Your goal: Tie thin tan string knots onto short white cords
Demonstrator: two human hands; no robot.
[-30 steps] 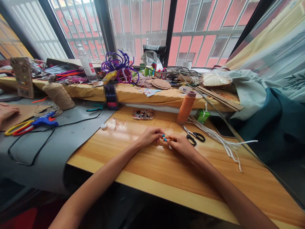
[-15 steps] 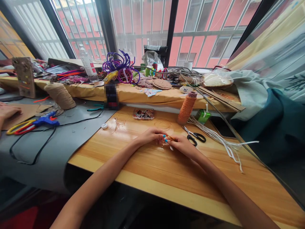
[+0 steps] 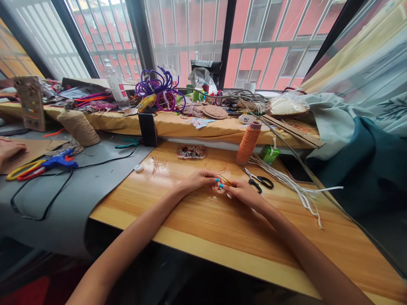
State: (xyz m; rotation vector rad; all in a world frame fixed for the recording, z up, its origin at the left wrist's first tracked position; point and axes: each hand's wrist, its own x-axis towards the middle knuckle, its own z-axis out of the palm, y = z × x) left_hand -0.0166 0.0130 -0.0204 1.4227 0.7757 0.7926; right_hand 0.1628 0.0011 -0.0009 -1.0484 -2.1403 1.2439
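Observation:
My left hand (image 3: 205, 179) and my right hand (image 3: 241, 191) meet low over the wooden tabletop (image 3: 178, 212), fingertips pinched close together. Thin orange-brown cord (image 3: 226, 181) runs out from between the fingers of my right hand. What the left fingertips pinch is too small to make out. A small white bit (image 3: 229, 195) shows under the right fingers. Beyond my hands lies a loose coil of thin orange thread (image 3: 216, 166). Black-handled scissors (image 3: 261, 181) rest right of my right hand, and an orange thread spool (image 3: 248, 144) stands behind them.
A clear box of beads (image 3: 190, 151) sits at the back of the table. White cords (image 3: 295, 186) and a dark phone (image 3: 294, 168) lie to the right. On the grey mat are a blue tool (image 3: 60, 160), pliers (image 3: 127, 143) and twine (image 3: 78, 127). Another person's hand (image 3: 11, 148) is far left.
My fingertips have shifted slightly against each other, and the cord at the right hand sits at a slightly different angle. The whole view has moved a little. Other things stay put.

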